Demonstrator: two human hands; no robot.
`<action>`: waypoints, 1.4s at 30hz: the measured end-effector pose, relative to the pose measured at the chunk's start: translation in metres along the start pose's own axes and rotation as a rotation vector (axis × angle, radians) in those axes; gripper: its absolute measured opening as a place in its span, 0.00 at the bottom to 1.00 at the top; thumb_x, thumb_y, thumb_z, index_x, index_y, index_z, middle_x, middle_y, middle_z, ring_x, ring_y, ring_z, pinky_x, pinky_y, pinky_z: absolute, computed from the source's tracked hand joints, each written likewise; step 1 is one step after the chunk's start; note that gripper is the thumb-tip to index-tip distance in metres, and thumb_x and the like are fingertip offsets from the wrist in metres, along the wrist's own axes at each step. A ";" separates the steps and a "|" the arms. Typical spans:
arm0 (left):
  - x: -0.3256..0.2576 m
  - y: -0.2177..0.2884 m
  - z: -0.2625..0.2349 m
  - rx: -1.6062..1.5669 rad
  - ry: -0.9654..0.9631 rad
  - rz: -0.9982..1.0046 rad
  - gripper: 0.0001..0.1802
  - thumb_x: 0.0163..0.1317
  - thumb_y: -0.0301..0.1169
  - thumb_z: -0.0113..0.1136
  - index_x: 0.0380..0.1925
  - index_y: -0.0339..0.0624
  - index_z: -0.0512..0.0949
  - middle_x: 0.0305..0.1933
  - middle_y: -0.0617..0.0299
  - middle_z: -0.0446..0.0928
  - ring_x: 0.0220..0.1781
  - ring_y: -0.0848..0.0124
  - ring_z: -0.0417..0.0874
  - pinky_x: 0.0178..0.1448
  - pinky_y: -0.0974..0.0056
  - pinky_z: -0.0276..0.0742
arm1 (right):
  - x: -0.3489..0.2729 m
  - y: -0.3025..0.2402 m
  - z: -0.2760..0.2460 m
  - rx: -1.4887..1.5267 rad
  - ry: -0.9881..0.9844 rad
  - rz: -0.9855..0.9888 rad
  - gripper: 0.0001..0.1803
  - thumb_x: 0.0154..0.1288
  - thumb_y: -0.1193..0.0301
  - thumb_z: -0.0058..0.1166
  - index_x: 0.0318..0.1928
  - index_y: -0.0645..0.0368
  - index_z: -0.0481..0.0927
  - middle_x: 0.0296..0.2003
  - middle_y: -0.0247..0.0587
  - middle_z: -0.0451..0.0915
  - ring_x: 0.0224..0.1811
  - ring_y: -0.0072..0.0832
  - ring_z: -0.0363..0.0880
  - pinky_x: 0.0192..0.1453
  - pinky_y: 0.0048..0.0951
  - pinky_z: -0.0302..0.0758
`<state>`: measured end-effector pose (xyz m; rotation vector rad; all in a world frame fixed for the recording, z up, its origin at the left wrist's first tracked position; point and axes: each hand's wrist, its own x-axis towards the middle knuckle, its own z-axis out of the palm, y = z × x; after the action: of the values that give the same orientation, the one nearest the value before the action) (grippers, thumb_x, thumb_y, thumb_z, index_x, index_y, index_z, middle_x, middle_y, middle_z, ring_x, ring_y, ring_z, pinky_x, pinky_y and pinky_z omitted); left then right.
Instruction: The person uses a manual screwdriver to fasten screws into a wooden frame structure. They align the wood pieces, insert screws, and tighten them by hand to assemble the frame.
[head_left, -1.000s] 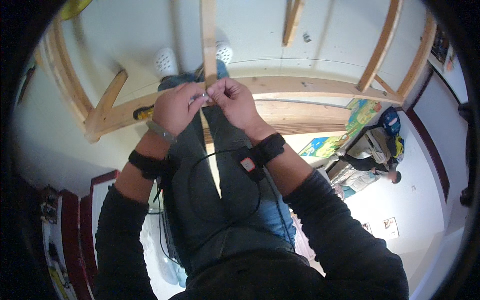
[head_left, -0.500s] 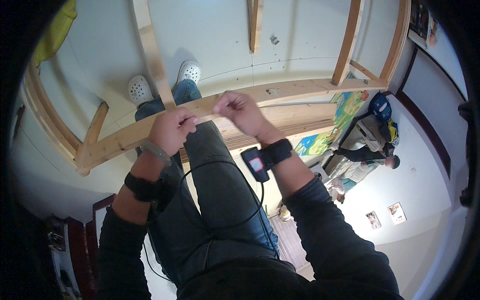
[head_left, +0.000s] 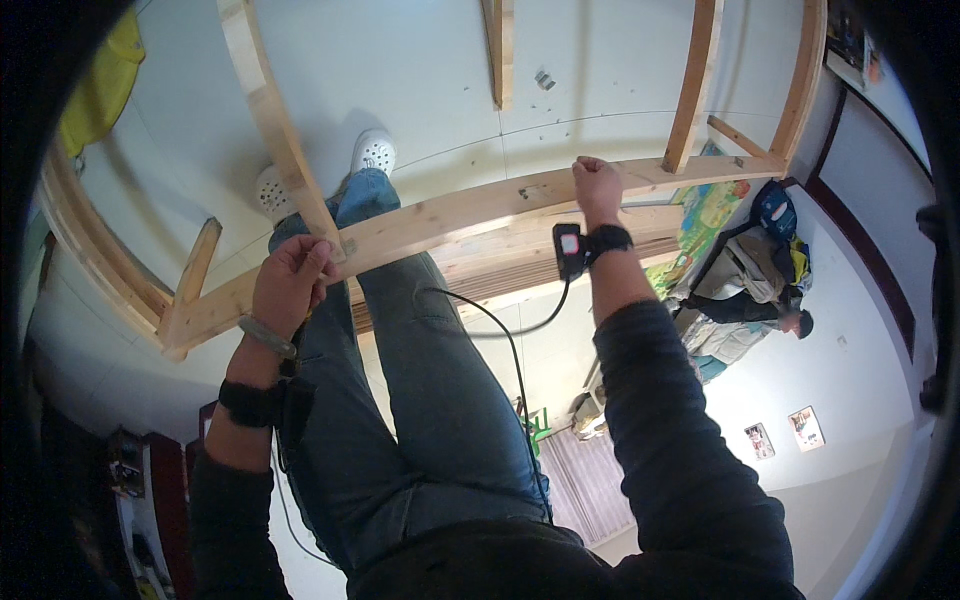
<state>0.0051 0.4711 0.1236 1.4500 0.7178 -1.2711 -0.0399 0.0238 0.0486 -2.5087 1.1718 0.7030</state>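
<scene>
A long pale wooden beam [head_left: 450,212] of a frame crosses in front of my legs. My left hand [head_left: 288,285] is closed in a pinch beside the joint where a wooden crosspiece [head_left: 270,120] meets the beam. Whatever the fingertips hold there is too small to make out. Farther right, my right hand [head_left: 598,188] is curled into a fist at the beam's far edge, and its contents are hidden. Between the hands, a small dark patch [head_left: 530,191] shows on the beam. Both wrists wear black straps; a black box [head_left: 570,251] with a cable sits by the right one.
Stacked boards [head_left: 500,275] lie beyond my knees, under the beam. More crosspieces, such as the right one [head_left: 695,85], extend away. Yellow cloth [head_left: 105,85] hangs at the far left. A colourful mat [head_left: 715,210] and a person [head_left: 740,310] are at right. The cable [head_left: 515,350] loops over my legs.
My hands have moved apart. The right went right along the beam and closed into a fist; the left shifted left and down toward the crosspiece joint.
</scene>
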 end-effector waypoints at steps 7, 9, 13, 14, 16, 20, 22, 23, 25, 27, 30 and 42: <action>0.012 0.014 0.019 -0.314 -0.053 0.043 0.11 0.68 0.37 0.50 0.41 0.41 0.74 0.30 0.63 0.78 0.21 0.80 0.70 0.24 0.75 0.67 | -0.121 -0.079 0.030 0.566 -0.537 -0.126 0.05 0.67 0.74 0.50 0.36 0.59 0.78 0.40 0.37 0.81 0.44 0.23 0.78 0.45 0.24 0.74; 0.011 0.015 0.024 -0.410 -0.061 0.049 0.11 0.68 0.35 0.50 0.43 0.41 0.73 0.31 0.61 0.78 0.24 0.79 0.73 0.27 0.74 0.70 | -0.164 -0.119 0.036 0.794 -1.078 -0.079 0.15 0.68 0.65 0.51 0.51 0.56 0.77 0.42 0.37 0.81 0.41 0.23 0.78 0.44 0.25 0.74; 0.009 0.007 0.023 -0.392 -0.013 0.133 0.14 0.66 0.36 0.53 0.44 0.37 0.72 0.36 0.57 0.79 0.34 0.71 0.81 0.38 0.70 0.77 | -0.223 -0.186 0.043 0.623 -1.328 -0.241 0.21 0.64 0.55 0.55 0.49 0.58 0.77 0.40 0.40 0.80 0.37 0.26 0.79 0.42 0.26 0.74; 0.008 0.005 0.015 -0.313 -0.042 0.190 0.15 0.66 0.36 0.54 0.45 0.37 0.71 0.39 0.54 0.79 0.38 0.68 0.82 0.41 0.67 0.78 | -0.230 -0.198 0.047 0.608 -1.314 -0.237 0.22 0.63 0.55 0.56 0.49 0.58 0.77 0.41 0.43 0.80 0.38 0.31 0.80 0.46 0.31 0.74; 0.004 -0.001 -0.006 -0.097 -0.060 0.334 0.17 0.65 0.36 0.55 0.49 0.37 0.70 0.46 0.49 0.78 0.44 0.62 0.81 0.47 0.63 0.78 | -0.240 -0.212 0.057 0.529 -1.189 -0.347 0.20 0.64 0.59 0.56 0.48 0.61 0.75 0.41 0.44 0.81 0.40 0.34 0.81 0.46 0.34 0.77; -0.031 -0.019 -0.058 0.422 -0.074 0.573 0.25 0.62 0.38 0.57 0.56 0.40 0.66 0.53 0.45 0.74 0.52 0.51 0.77 0.53 0.55 0.74 | -0.267 -0.233 0.085 1.107 -1.068 0.362 0.14 0.70 0.65 0.49 0.48 0.63 0.71 0.36 0.41 0.78 0.37 0.25 0.79 0.39 0.24 0.79; -0.045 -0.028 -0.077 0.678 -0.003 0.570 0.27 0.59 0.39 0.59 0.57 0.45 0.66 0.51 0.47 0.74 0.50 0.48 0.76 0.52 0.53 0.74 | -0.281 -0.245 0.094 1.282 -1.230 0.509 0.14 0.70 0.64 0.48 0.47 0.62 0.72 0.35 0.40 0.78 0.35 0.23 0.77 0.38 0.24 0.78; -0.047 -0.032 -0.084 0.670 0.007 0.540 0.26 0.60 0.40 0.58 0.57 0.46 0.67 0.50 0.48 0.74 0.50 0.48 0.76 0.52 0.52 0.74 | -0.286 -0.248 0.096 1.369 -1.312 0.625 0.14 0.70 0.64 0.47 0.47 0.61 0.72 0.35 0.40 0.77 0.35 0.22 0.77 0.37 0.23 0.78; -0.051 -0.041 -0.099 0.649 0.012 0.488 0.24 0.61 0.40 0.56 0.56 0.48 0.68 0.49 0.49 0.74 0.49 0.50 0.77 0.52 0.52 0.74 | -0.287 -0.254 0.099 1.212 -1.239 0.506 0.12 0.70 0.66 0.46 0.45 0.63 0.74 0.35 0.39 0.78 0.34 0.22 0.76 0.36 0.22 0.77; -0.040 -0.046 -0.120 0.742 0.038 0.425 0.23 0.62 0.40 0.55 0.56 0.49 0.69 0.49 0.50 0.75 0.49 0.52 0.78 0.51 0.52 0.74 | -0.261 -0.250 0.097 0.883 -1.072 0.263 0.12 0.70 0.67 0.46 0.43 0.63 0.75 0.35 0.39 0.78 0.34 0.23 0.76 0.36 0.23 0.76; -0.009 -0.047 -0.147 0.893 -0.044 0.459 0.21 0.63 0.40 0.53 0.55 0.50 0.70 0.48 0.54 0.76 0.48 0.53 0.79 0.49 0.52 0.75 | -0.217 -0.240 0.109 0.807 -0.396 0.095 0.12 0.67 0.65 0.48 0.42 0.59 0.76 0.34 0.35 0.78 0.34 0.21 0.75 0.38 0.22 0.70; -0.004 -0.015 -0.113 -0.066 -0.470 -0.113 0.21 0.65 0.35 0.50 0.57 0.43 0.63 0.43 0.53 0.78 0.42 0.65 0.84 0.37 0.62 0.79 | -0.250 -0.296 0.075 0.081 -0.618 -1.024 0.25 0.52 0.80 0.55 0.53 0.49 0.73 0.42 0.40 0.77 0.41 0.39 0.79 0.44 0.32 0.78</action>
<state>0.0277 0.5825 0.1118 1.0112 0.5210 -1.5870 0.0287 0.4030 0.1342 -2.1318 -0.2949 0.9417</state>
